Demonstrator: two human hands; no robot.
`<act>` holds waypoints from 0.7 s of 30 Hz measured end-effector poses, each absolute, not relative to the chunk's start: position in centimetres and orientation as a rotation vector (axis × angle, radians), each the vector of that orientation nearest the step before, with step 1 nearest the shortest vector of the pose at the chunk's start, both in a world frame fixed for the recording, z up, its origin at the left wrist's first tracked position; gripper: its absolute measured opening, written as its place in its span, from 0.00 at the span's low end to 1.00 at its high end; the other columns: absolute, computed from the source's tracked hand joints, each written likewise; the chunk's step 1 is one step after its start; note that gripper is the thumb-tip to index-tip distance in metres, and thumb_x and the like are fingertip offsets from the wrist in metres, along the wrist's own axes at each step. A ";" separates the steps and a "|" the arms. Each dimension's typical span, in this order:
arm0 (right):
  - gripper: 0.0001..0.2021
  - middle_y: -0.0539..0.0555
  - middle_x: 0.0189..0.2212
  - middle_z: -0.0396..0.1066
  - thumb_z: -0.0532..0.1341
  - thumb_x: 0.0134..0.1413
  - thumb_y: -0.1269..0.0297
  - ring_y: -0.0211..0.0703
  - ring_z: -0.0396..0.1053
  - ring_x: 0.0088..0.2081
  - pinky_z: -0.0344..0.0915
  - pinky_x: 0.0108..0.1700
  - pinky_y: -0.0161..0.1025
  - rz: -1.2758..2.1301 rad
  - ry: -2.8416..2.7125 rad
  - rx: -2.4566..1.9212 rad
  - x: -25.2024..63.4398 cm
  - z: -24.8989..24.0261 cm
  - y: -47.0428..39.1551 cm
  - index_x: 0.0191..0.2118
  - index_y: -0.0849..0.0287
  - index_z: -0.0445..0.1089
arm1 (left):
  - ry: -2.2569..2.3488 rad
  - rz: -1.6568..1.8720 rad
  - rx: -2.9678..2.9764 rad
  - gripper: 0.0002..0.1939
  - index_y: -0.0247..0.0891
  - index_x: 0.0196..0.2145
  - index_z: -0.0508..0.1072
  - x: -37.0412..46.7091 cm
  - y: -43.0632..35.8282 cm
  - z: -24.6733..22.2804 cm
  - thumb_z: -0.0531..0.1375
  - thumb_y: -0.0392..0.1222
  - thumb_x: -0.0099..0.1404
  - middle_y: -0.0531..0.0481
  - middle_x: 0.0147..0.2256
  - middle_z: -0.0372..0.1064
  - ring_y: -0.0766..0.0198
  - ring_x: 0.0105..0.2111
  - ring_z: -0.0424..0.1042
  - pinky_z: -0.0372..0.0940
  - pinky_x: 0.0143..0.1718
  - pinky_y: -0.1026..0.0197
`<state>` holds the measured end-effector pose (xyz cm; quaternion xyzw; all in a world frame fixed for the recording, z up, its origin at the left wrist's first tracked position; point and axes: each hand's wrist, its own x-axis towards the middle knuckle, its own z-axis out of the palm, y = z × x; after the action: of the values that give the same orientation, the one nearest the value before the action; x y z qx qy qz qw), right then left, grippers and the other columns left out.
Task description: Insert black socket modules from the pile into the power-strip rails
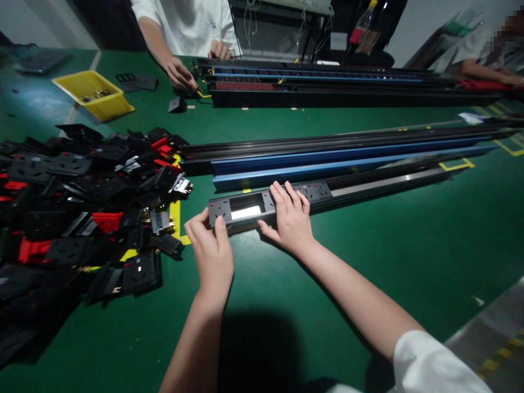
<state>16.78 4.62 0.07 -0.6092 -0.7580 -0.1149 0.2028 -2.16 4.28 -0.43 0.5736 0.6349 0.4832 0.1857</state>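
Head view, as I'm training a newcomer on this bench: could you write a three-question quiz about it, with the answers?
1. What colour is the bin holding small parts?
A) blue
B) yellow
C) red

2. True or false: the left hand is at the left end of the black strip.

3. Fill in: the right hand rests on the strip, and the pile of loose parts lies to the strip's ____ in the picture.

Key: 1. B; 2. true; 3. left
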 end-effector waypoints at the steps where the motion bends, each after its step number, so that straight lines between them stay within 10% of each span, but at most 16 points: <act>1: 0.39 0.61 0.69 0.56 0.53 0.64 0.44 0.56 0.48 0.71 0.43 0.68 0.51 -0.323 -2.115 -1.698 16.8 0.1 4.6 0.71 0.66 0.50 | 1.786 1.361 1.619 0.18 0.32 0.53 0.65 -2.2 4.3 -0.5 0.54 0.47 0.71 0.36 0.52 0.62 0.54 0.53 0.65 0.63 0.56 0.50; 21: 0.39 0.61 0.70 0.52 0.53 0.65 0.47 0.53 0.47 0.71 0.42 0.69 0.50 -0.321 -2.148 -1.679 16.6 0.2 4.4 0.72 0.65 0.45 | 1.841 1.061 1.933 0.18 0.49 0.51 0.77 -0.3 3.2 1.2 0.52 0.40 0.72 0.43 0.56 0.66 0.47 0.55 0.61 0.52 0.55 0.44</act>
<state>16.58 4.44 0.24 -0.5996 -0.7672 -0.1145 0.1968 -0.33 3.17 1.22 0.6668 0.6352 0.3660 0.1339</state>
